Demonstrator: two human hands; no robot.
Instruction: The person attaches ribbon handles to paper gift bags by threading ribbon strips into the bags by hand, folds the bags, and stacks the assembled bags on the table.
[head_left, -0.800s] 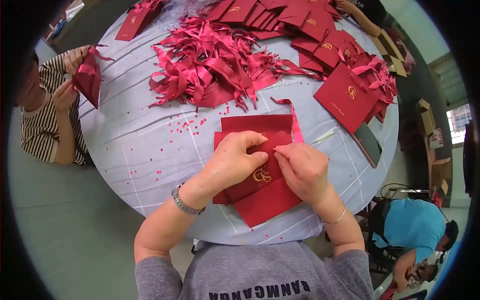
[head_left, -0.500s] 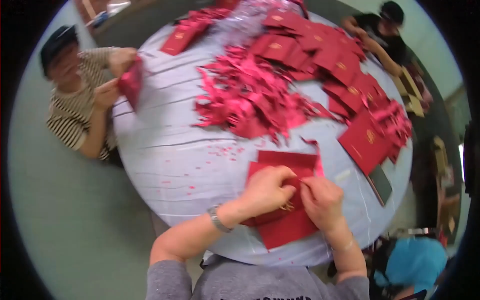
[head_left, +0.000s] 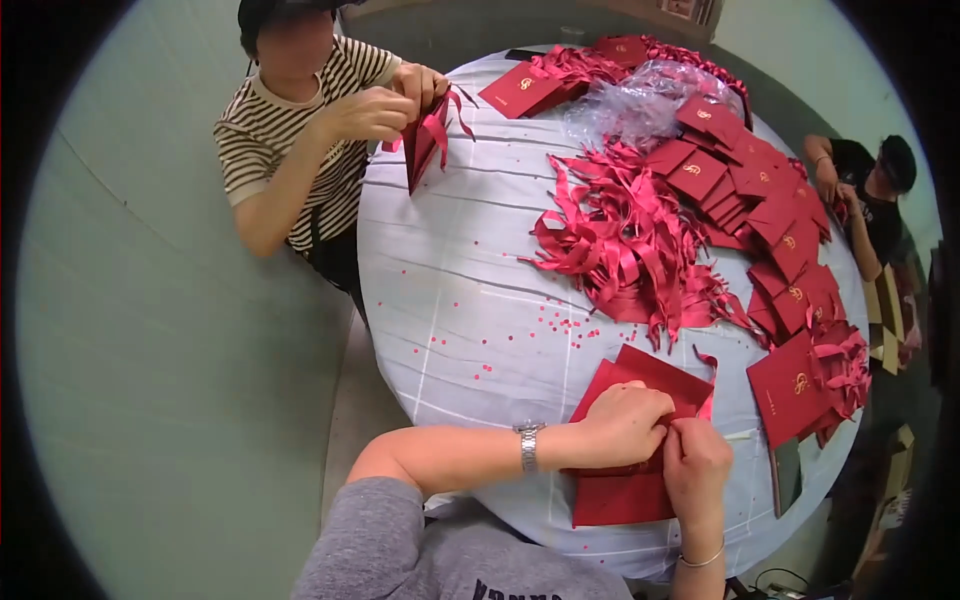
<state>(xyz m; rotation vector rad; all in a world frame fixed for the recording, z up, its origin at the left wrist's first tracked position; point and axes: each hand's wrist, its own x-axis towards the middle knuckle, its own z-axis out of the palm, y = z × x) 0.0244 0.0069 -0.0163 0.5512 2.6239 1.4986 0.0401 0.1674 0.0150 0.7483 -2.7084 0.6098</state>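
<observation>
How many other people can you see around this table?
2: a person in a striped shirt at the table's upper left, and a person in a black top at its right. Others could be outside the view.

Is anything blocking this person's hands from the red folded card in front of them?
Nothing visible does: the left hand and right hand are directly over the red folded card, and the heap of pink ribbons lies beyond it.

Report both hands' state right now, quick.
Left hand: fingers curled over the red folder; grip cannot be told.
Right hand: closed in a pinch; anything held cannot be made out.
</observation>
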